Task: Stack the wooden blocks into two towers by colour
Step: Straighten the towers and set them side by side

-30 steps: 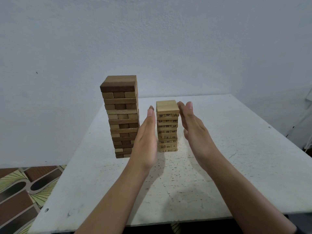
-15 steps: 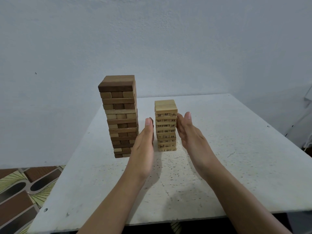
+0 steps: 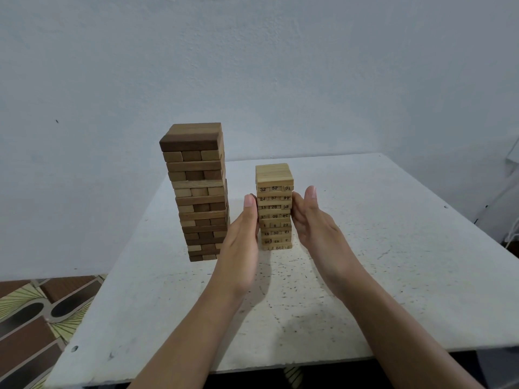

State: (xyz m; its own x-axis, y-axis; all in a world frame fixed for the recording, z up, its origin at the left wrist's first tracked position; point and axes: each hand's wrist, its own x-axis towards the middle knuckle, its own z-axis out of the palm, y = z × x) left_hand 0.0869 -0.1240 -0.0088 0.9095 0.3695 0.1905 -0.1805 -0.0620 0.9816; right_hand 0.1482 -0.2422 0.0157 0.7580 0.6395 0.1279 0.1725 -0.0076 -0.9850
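Note:
Two block towers stand on the white table (image 3: 393,262). The taller brown tower (image 3: 198,192), of darker mixed-brown blocks, is at the left. A shorter light tower (image 3: 274,209) of pale numbered blocks stands to its right. My left hand (image 3: 241,242) lies flat with straight fingers against the light tower's left side. My right hand (image 3: 311,223) lies flat against its right side, fingers straight and pointing up. Both palms flank the lower and middle layers; the top layers rise above my fingertips.
A pale wall stands right behind the table. The table's left edge drops to a patterned brown and green floor (image 3: 33,318). A narrow gap separates the two towers, and my left hand fills most of it.
Both hands have sunk from near the light tower's top to its middle and closed inward until they touch its sides.

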